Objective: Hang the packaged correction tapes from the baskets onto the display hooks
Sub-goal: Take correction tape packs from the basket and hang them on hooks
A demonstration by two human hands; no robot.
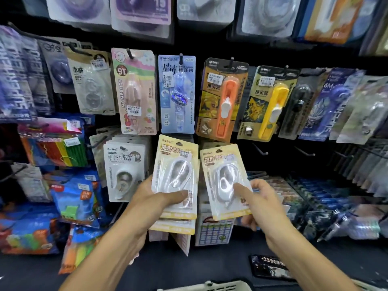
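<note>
- A white plastic basket rim (210,286) is seen at the bottom edge, nearest the viewer.
- A stack of yellow-carded correction tape packs (175,175) is gripped by the left hand (155,196), thumb across the front.
- A single yellow-carded blister pack (225,181) is pinched upright by the right hand (255,198), hang-hole uppermost.
- Bare black display hooks (260,151) lie beyond, up and right, nearer the right hand.

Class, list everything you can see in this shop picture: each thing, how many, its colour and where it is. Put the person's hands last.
Yellow tape packs: a stack in the left hand, one in the right hand.
Grey tape packs: several, hanging left of the hands.
Pink pack: one, hook above.
Blue pack: one, beside it.
Orange tool pack: one, upper row.
Yellow tool pack: one, right of orange.
Empty hooks: several, black, right.
Basket: one, white, bottom edge.
Phone: one, black, lower right.
Left hand; right hand.
</note>
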